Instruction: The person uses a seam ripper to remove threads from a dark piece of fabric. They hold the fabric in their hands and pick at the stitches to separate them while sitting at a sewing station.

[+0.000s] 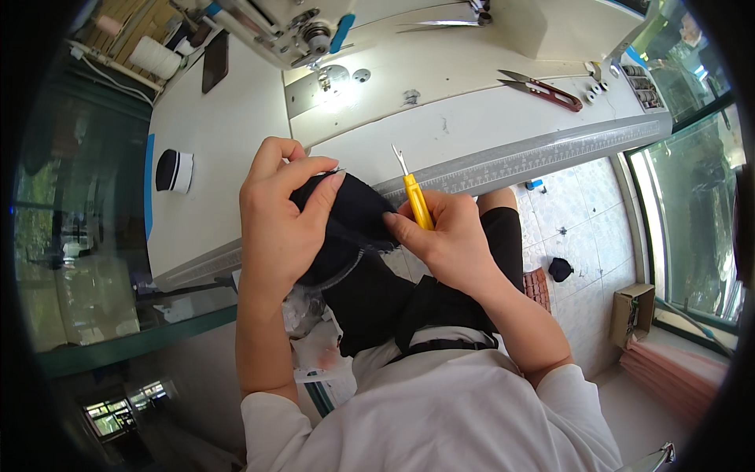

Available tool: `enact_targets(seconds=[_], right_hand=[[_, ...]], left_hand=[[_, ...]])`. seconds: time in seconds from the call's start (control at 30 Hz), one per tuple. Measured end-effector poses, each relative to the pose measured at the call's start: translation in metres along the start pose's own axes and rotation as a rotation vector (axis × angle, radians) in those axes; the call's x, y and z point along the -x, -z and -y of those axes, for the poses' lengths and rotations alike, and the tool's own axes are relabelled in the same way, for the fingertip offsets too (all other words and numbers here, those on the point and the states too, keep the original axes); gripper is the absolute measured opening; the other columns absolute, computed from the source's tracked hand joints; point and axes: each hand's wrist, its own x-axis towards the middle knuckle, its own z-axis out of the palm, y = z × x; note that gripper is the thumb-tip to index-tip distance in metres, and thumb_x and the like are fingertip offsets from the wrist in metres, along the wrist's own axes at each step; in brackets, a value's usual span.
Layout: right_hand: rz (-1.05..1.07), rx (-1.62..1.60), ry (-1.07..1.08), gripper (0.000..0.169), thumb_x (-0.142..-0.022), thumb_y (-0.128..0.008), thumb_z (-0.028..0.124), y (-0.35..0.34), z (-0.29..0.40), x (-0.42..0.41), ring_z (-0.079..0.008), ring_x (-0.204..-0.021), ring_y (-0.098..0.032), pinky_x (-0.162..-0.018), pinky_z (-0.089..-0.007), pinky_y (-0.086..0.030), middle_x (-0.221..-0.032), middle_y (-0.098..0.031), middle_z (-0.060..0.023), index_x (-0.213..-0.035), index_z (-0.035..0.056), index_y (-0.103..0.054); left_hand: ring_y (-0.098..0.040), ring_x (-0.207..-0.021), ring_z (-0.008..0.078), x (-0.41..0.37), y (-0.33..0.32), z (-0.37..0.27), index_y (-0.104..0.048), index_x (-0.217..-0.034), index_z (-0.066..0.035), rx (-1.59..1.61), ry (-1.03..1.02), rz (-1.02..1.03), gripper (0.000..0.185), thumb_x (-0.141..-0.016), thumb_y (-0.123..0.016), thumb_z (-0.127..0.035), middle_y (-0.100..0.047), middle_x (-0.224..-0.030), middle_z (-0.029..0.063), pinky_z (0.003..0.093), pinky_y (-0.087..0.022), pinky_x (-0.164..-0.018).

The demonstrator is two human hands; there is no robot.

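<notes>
A piece of dark fabric with frayed edges and a pale overlocked seam is stretched between my hands, over my lap at the table's front edge. My left hand pinches its upper left edge between thumb and fingers. In my right hand is a seam ripper with a yellow handle, its forked metal tip pointing up and away from the cloth. My right thumb meets the fabric's right edge. Part of the cloth is hidden behind my left hand.
Beyond my hands stands a sewing machine with its lamp lit. Thread snips, bobbins and scissors lie to the right. A ruler strip runs along the table edge. At left are a dark-and-white fabric roll and a phone.
</notes>
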Motion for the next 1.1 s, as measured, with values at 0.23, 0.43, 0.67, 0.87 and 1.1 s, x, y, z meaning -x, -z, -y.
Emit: enact_targets(seconds=[0.23,0.43,0.67,0.87,1.1], right_hand=[[-0.315,0.216,0.103,0.037,-0.088,-0.076,0.019,-0.005,-0.004,-0.014,-0.0414,-0.048,-0.056,-0.049,-0.0437,-0.045,-0.053,-0.054,-0.0222,-0.065,-0.0037,-0.059],[-0.341,0.194,0.110,0.035,-0.088,-0.076,0.019,-0.003,-0.006,-0.016,-0.0409,-0.048,-0.056,-0.049,-0.0433,-0.045,-0.053,-0.055,-0.0206,-0.066,-0.0027,-0.058],[-0.118,-0.157,-0.101,0.032,-0.107,-0.057,0.023,0.023,-0.008,0.015,-0.0077,-0.047,-0.053,-0.047,-0.0271,-0.042,-0.052,-0.052,-0.0032,-0.091,-0.0021,-0.069],[-0.022,-0.105,-0.044,0.026,-0.108,-0.054,0.017,0.024,-0.025,0.037,-0.0076,-0.049,-0.055,-0.048,-0.0254,-0.042,-0.057,-0.056,-0.0015,-0.102,-0.0023,-0.071],[0.002,-0.027,-0.038,0.021,-0.103,-0.059,0.012,0.020,-0.027,0.031,-0.0121,-0.047,-0.054,-0.047,-0.0293,-0.042,-0.057,-0.057,-0.0071,-0.098,-0.0031,-0.071]], left_hand=[[-0.061,-0.098,0.0283,-0.052,-0.047,0.019,-0.068,-0.084,0.000,-0.406,-0.312,0.071,0.011,-0.082,-0.078,-0.005,-0.062,-0.094,0.0081,0.0428,-0.044,-0.087],[-0.060,-0.117,0.0296,0.003,-0.031,-0.031,-0.074,-0.103,0.000,-0.316,-0.367,0.203,0.021,-0.083,-0.075,-0.007,-0.069,-0.125,0.0097,0.0413,-0.038,-0.100],[-0.065,-0.114,0.0307,0.025,-0.063,0.028,-0.074,-0.104,-0.002,-0.119,-0.474,-0.006,0.034,-0.071,-0.080,-0.001,-0.070,-0.113,0.0098,0.0439,-0.043,-0.092],[-0.067,-0.113,0.0319,0.025,-0.068,0.024,-0.076,-0.093,-0.002,-0.137,-0.495,-0.032,0.021,-0.072,-0.075,0.001,-0.071,-0.107,0.0106,0.0463,-0.043,-0.089],[-0.068,-0.113,0.0323,0.022,-0.063,0.026,-0.076,-0.091,-0.002,-0.130,-0.516,-0.006,0.018,-0.074,-0.071,0.002,-0.071,-0.107,0.0117,0.0463,-0.043,-0.087]])
